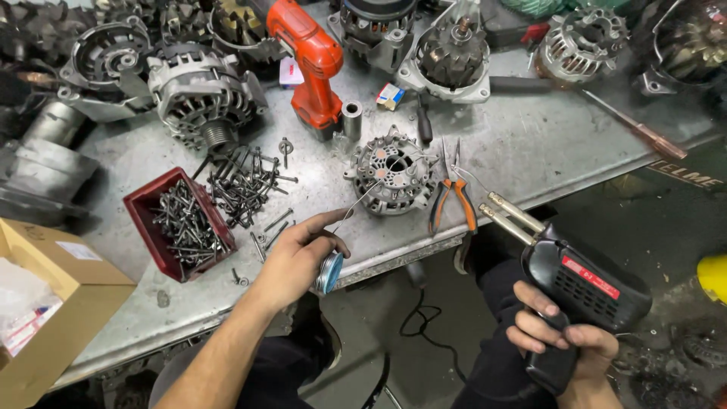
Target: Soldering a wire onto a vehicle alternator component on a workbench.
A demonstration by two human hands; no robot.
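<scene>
My left hand (301, 254) grips a small spool of solder wire (330, 273) at the front edge of the metal bench (530, 144). A thin strand of solder runs up from it to a round grey rectifier plate (392, 176) lying flat on the bench. My right hand (556, 333) holds a black soldering gun (583, 291) by its grip, off the bench edge at the right. Its two metal prongs (509, 214) point up-left toward the plate but stay apart from it. Orange-handled pliers (452, 198) lie between the plate and the gun tip.
A red tray (144, 220) of long bolts and a loose heap of bolts (246, 182) sit left of the plate. An orange cordless drill (312, 64) and several alternator housings (201, 95) crowd the back. A cardboard box (53, 303) stands at the left. A screwdriver (636, 129) lies at the right.
</scene>
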